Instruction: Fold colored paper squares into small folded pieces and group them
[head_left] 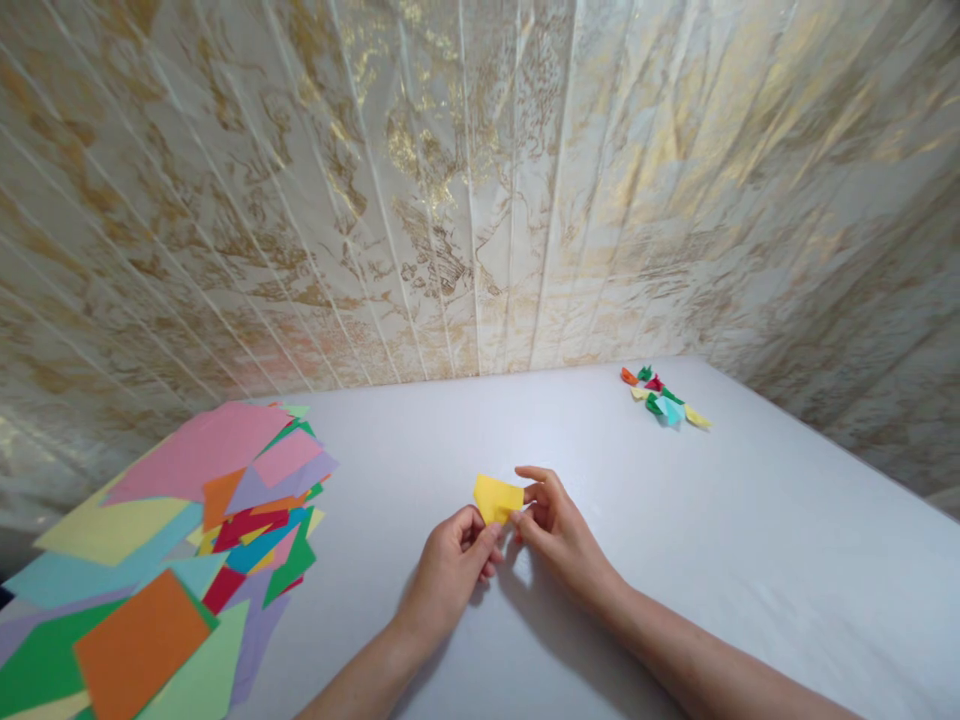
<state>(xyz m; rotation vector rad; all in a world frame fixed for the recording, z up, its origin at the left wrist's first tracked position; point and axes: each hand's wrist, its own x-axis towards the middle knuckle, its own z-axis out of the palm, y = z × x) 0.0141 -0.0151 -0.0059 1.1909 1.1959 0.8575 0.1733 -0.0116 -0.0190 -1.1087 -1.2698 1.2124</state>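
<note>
A small piece of yellow paper (495, 496) is held up just above the white table, between my two hands. My left hand (455, 560) pinches its lower edge between thumb and curled fingers. On the other side, my right hand (555, 525) grips the lower right corner with the thumb in front and fingers behind, its index finger raised clear of the sheet. The paper's back is hidden, so I cannot tell how it is folded there.
Loose coloured paper (142, 635) is heaped on the left of the white table (420, 430), with a large pink sheet (217, 445) on the far side. Several small folded paper pieces (664, 400) lie at the far right. A gold-patterned curtain (442, 200) hangs behind the table.
</note>
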